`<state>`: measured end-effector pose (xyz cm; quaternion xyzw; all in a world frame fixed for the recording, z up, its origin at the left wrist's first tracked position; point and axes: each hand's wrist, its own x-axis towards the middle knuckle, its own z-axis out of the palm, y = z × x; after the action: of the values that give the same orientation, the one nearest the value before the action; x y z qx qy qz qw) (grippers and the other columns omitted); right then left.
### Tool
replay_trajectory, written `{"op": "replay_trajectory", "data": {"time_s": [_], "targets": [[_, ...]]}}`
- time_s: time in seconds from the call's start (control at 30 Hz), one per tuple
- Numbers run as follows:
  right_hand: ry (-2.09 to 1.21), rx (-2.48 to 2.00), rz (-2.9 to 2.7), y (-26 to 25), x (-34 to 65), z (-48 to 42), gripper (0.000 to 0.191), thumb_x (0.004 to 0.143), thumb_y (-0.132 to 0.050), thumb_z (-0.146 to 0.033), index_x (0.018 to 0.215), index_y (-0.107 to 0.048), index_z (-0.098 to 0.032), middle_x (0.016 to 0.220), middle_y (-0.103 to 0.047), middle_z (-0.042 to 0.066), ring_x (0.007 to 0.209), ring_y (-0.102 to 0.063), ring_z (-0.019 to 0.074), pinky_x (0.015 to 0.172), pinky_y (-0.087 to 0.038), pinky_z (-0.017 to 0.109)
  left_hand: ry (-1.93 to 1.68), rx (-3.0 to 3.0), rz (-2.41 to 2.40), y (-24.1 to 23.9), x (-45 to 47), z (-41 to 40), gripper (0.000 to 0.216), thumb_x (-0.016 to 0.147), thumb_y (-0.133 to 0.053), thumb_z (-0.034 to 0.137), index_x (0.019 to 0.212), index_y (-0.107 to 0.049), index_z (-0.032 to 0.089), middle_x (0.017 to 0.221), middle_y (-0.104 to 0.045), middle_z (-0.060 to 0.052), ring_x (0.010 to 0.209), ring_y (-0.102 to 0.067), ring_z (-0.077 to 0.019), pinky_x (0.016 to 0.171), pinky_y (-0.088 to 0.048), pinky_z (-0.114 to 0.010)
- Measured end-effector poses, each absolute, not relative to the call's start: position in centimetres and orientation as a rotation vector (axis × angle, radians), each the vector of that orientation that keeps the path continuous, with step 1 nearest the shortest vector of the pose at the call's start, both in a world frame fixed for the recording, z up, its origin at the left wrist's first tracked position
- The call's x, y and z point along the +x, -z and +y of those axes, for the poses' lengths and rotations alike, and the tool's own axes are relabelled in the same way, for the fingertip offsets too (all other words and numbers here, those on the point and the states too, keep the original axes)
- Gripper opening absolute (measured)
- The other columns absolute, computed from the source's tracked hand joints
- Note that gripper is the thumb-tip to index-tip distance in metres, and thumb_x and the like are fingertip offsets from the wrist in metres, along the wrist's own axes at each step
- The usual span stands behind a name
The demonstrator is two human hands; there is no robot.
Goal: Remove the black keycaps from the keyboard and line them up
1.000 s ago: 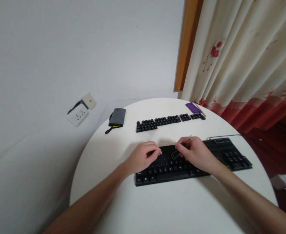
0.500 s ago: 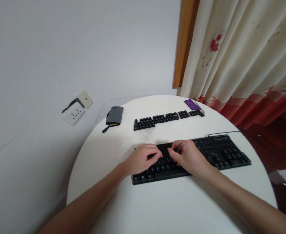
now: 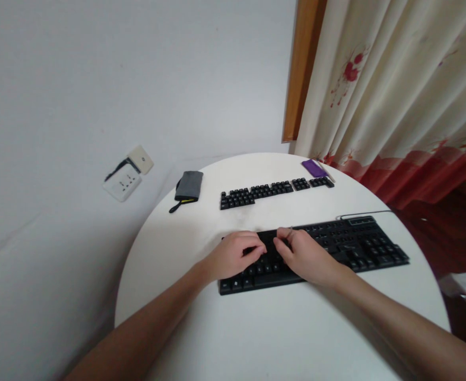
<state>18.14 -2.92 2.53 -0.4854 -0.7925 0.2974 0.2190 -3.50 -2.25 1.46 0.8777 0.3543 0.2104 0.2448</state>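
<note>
A black keyboard (image 3: pixel 352 241) lies on the round white table (image 3: pixel 201 338), with bare patches in its upper rows where keycaps are off. My left hand (image 3: pixel 235 255) is over its left part, thumb and fingertips pinched together; whatever they hold is too small to make out. Close by on the right, my right hand (image 3: pixel 306 256) is closed over the middle keys, thumb against the fingers. A thin metal tool (image 3: pixel 291 228) barely shows above its knuckles, the rest hidden by the hand. Behind the keyboard, loose black keycaps (image 3: pixel 272 190) stand in ordered rows.
A grey cloth pouch (image 3: pixel 189 186) with a black loop lies at the back left. A purple cloth (image 3: pixel 314 168) and a thin pale stick are at the back right. The keyboard's cable (image 3: pixel 365 214) runs off the right edge. A wall and a curtain (image 3: pixel 391 106) border the table.
My right hand has turned a little, so the thin metal tool seen between its fingers before is now mostly hidden. My left hand stays almost in place. The view has shifted slightly.
</note>
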Motion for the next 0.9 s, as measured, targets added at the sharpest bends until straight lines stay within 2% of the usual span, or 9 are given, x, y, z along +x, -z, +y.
{"op": "replay_trajectory", "data": {"time_s": [0.4, 0.73, 0.8, 0.9], "targets": [[-1.252, -1.292, -1.926, -0.2, 18.6, -1.8, 0.030, 0.098, -0.041, -0.035, 0.075, -0.053, -0.019, 0.052, -0.057, -0.003, 0.042, -0.051, 0.0097, 0.046, -0.037, 0.020, -0.587, 2.397, 0.979, -1.7, -3.5, -2.4, 0.027, 0.099, -0.048, 0.027, 0.088, -0.070, 0.018, 0.086, -0.071, -0.003, 0.082, -0.064, -0.0154, 0.079, -0.049, -0.028], [-1.536, -1.254, -1.637, 0.1, 18.8, -0.3, 0.027, 0.091, -0.049, -0.035, 0.069, -0.051, -0.019, 0.044, -0.054, -0.005, 0.032, -0.046, 0.0092, 0.033, -0.033, 0.018, -0.633, 2.370, 0.969, -1.9, -3.4, -2.5, 0.026, 0.099, -0.048, 0.026, 0.087, -0.070, 0.018, 0.085, -0.071, -0.004, 0.082, -0.065, -0.0156, 0.080, -0.050, -0.028], [-1.524, -1.193, -1.598, -0.3, 18.8, -0.4, 0.029, 0.092, -0.050, -0.037, 0.070, -0.051, -0.019, 0.046, -0.054, -0.005, 0.034, -0.046, 0.0088, 0.034, -0.034, 0.018, -0.661, 2.344, 0.974, -1.9, -3.4, -2.5, 0.023, 0.098, -0.050, 0.025, 0.093, -0.071, 0.018, 0.090, -0.071, -0.004, 0.084, -0.065, -0.0155, 0.080, -0.050, -0.027], [-1.384, -1.078, -1.555, -0.8, 18.5, -1.2, 0.033, 0.094, -0.051, -0.041, 0.070, -0.051, -0.019, 0.052, -0.055, -0.004, 0.041, -0.049, 0.0087, 0.040, -0.039, 0.019, -0.719, 2.266, 1.026, -1.6, -3.5, -2.4, 0.018, 0.094, -0.059, 0.025, 0.108, -0.068, 0.021, 0.099, -0.071, -0.004, 0.084, -0.064, -0.0147, 0.072, -0.050, -0.025]]}}
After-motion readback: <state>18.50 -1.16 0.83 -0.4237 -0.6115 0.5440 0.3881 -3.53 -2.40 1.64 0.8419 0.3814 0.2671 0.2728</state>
